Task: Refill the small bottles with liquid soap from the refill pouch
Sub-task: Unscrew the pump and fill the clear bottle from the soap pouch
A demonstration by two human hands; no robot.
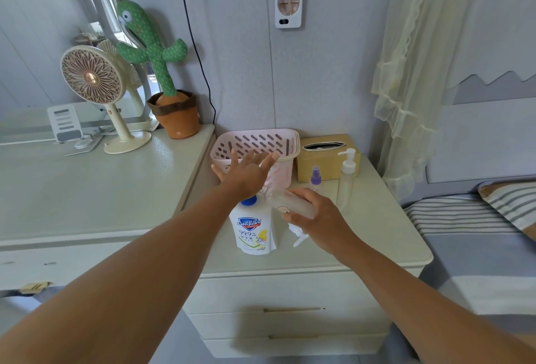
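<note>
A white Safeguard refill pouch (253,227) with a blue cap stands upright on the nightstand (377,230). My left hand (246,172) hovers above it with fingers spread and nothing in it. My right hand (316,215) grips a frosted small bottle (293,204), tilted almost flat, its neck pointing left toward the pouch cap. A white pump head (298,236) lies on the top below that hand. Further back stand a tiny purple-capped spray bottle (316,179) and a tall clear pump bottle (346,181).
A pink slotted basket (258,143) sits behind my left hand, a tan tissue box (327,157) to its right. A dresser on the left carries a fan (95,88) and a cactus toy (165,73). A bed (478,233) borders the right side.
</note>
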